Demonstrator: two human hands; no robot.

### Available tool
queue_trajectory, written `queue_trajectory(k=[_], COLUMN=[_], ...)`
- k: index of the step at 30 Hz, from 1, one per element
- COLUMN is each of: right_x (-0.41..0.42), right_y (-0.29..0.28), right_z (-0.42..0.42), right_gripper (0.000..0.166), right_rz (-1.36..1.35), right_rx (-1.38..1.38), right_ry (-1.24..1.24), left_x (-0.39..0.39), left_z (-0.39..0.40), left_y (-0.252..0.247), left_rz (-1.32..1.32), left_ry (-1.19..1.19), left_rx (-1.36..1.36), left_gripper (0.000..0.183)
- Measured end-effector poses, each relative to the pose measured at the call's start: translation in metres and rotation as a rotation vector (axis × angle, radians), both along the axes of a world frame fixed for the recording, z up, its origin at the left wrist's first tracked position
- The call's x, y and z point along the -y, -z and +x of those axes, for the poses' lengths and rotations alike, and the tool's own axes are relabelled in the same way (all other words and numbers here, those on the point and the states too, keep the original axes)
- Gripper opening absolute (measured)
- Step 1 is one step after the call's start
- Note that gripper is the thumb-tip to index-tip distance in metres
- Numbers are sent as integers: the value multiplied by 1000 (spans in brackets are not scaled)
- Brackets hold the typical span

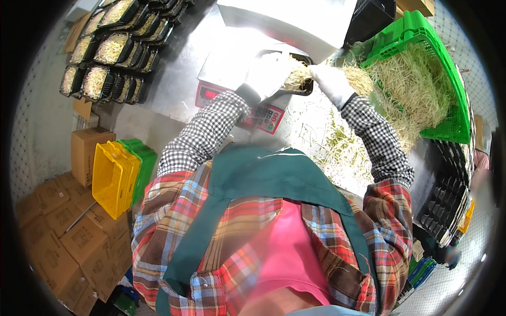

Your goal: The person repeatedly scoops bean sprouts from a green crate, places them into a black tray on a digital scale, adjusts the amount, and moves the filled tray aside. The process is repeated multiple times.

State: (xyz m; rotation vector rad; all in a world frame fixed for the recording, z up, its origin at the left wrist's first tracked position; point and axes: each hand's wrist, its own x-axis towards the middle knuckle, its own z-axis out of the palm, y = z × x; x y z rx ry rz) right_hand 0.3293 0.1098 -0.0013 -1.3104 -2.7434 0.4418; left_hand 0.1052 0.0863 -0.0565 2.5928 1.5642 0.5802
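Note:
My left hand [269,74], in a white glove washed out by glare, closes on the left side of a bunch of bean sprouts [297,75]. Gloved fingers of my right hand [331,83] pinch the bunch's right end. Under the sprouts is a black plastic tray [304,89], partly hidden by both hands. It rests on the platform of a red-edged digital scale [272,121], whose display is lit. To the right of my right hand lies a loose heap of sprouts [357,79].
Stacked black trays filled with sprouts [112,49] stand at the far left. A green plastic crate [454,91] lies tipped at right, sprouts spilling out. Scattered sprout bits [340,142] litter the metal table [166,85]. A white box [292,23] stands behind the scale; empty black trays [444,197] are stacked at right.

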Motion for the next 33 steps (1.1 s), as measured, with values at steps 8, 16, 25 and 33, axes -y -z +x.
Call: queue_trajectory(k=[8,16,25,33], right_x=[-27,-34,-16,7], right_y=[-24,40,23,-25], right_z=[118,202,146,11], right_gripper=[42,21,31,43], right_rz=[-325,-89,-399,121], right_rx=[-19,135,-110,-251], right_ry=[400,231,411,146], left_x=[-1,-19,18,6], left_z=[-31,-179,-89,-48], left_y=[-2,-6,-18,-4], left_rz=[156,-433,-202,-49], left_ry=[44,-64,-42,120], left_rx=[218,242,81,148], left_gripper=[35,43,92,82])
